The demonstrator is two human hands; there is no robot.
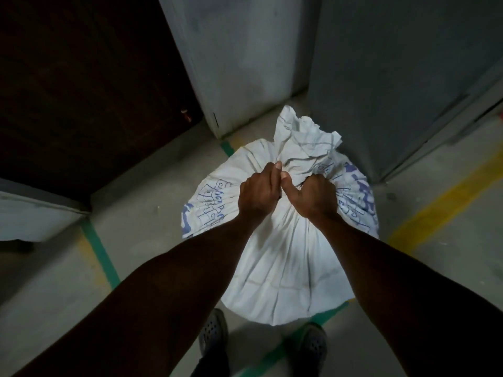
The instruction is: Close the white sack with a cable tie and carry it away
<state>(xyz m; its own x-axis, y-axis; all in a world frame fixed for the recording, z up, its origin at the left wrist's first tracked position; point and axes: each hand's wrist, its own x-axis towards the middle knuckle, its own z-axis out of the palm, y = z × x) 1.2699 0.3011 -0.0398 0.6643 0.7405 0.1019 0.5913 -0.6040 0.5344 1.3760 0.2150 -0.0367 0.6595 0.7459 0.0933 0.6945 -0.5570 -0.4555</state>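
A full white sack [283, 257] with blue print stands upright on the floor just ahead of my feet. Its mouth is bunched into a crumpled neck [299, 137] that sticks up beyond my hands. My left hand [258, 194] and my right hand [313, 195] are side by side, both clenched around the gathered neck, thumbs touching. A small dark bit shows between the hands; whether it is a cable tie I cannot tell.
A dark wooden door [89, 85] fills the left. Grey wall panels [394, 77] stand behind and to the right of the sack. Green tape lines [100, 254] and a yellow line [441, 205] mark the concrete floor. My two shoes [213, 330] are below the sack.
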